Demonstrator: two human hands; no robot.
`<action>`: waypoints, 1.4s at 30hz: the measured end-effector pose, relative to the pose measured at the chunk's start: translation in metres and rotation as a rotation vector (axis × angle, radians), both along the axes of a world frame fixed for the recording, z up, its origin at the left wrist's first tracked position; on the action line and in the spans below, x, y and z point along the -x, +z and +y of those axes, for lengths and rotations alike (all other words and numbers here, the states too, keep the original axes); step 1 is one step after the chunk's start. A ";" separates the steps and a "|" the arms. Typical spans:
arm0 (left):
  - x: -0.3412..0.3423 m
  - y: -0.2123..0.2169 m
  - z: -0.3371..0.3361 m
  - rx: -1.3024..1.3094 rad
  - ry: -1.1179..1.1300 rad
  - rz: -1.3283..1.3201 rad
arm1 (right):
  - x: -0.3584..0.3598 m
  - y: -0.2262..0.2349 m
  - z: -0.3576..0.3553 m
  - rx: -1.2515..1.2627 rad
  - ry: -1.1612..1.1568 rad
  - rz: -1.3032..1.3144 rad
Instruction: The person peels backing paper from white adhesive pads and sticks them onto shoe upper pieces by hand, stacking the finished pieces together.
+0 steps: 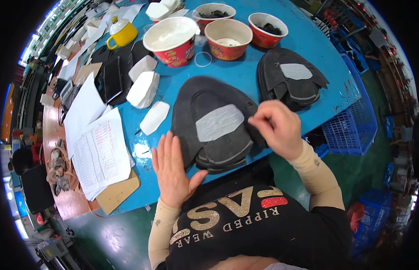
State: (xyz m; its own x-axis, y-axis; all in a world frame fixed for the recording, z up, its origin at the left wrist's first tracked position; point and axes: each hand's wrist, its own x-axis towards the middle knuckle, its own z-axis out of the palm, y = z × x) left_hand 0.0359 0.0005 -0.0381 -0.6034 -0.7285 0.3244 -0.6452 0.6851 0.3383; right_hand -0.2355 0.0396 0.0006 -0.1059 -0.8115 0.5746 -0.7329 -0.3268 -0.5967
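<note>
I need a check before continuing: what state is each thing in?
Near black stack: layered, pale patch on top
Far black stack: layered, pale patch on top
Left hand: open, at near stack's left edge
Right hand: curled, at near stack's right edge; grip unclear
Yellow mug: upright, lid on
Phone: lying flat, screen dark
Large bowl: uncovered, white inside
Middle bowl: uncovered, specked inside
Right bowl: uncovered, holding dark scraps
Rear bowl: uncovered, holding dark scraps
</note>
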 end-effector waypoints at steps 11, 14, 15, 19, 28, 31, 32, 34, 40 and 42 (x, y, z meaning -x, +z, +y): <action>-0.003 -0.010 -0.001 0.078 0.055 0.124 | 0.241 0.012 -0.014 -0.581 -0.336 -0.484; -0.009 -0.017 -0.001 0.098 0.084 0.132 | 0.246 0.006 -0.018 -0.677 -0.399 -0.481; -0.011 -0.022 -0.002 0.083 0.095 0.170 | 0.244 0.007 -0.018 -0.709 -0.407 -0.489; -0.014 -0.027 -0.003 0.024 0.124 0.333 | 0.228 0.018 -0.030 -0.588 -0.423 -0.224; -0.017 -0.030 0.000 0.021 0.164 0.373 | 0.022 0.057 -0.203 -0.201 0.184 -0.383; -0.017 -0.030 0.000 0.030 0.133 0.394 | -0.011 0.035 -0.273 0.036 0.154 -0.145; -0.017 -0.029 0.000 0.021 0.151 0.382 | -0.021 0.030 -0.283 -0.063 0.120 0.188; -0.017 -0.028 -0.003 0.019 0.099 0.387 | -0.032 0.024 -0.292 -0.166 0.092 0.514; -0.012 0.004 -0.048 0.093 0.192 0.271 | -0.013 0.012 -0.280 -0.001 0.068 0.797; 0.001 0.007 -0.082 0.151 0.136 0.180 | -0.005 0.027 -0.252 0.126 0.112 0.457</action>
State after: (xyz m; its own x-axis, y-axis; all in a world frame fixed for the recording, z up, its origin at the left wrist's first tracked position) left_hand 0.0352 -0.0815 -0.0309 -0.4260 -0.7341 0.5288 -0.6733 0.6476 0.3567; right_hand -0.2303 -0.2129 0.0274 0.2636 -0.7249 0.6365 -0.8670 -0.4673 -0.1732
